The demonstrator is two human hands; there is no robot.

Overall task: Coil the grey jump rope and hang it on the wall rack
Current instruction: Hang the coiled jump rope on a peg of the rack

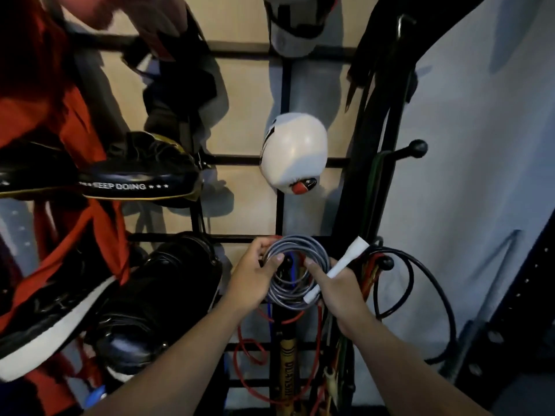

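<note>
Hands hold the coiled grey plastic jump rope [292, 273] against the black metal wall rack [345, 205]: left hand [255, 271] pinches its rim, right hand [333, 283] clasps the white handles [339, 267], seemingly keeping loops gathered for a black knob-tipped peg [386, 262].

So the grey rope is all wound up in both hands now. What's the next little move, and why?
Probably slip the coil over a peg. The grey jump rope is already coiled, gripped by the left hand and right hand against the wall rack, with a black knobbed peg showing through the coil's middle.
</note>
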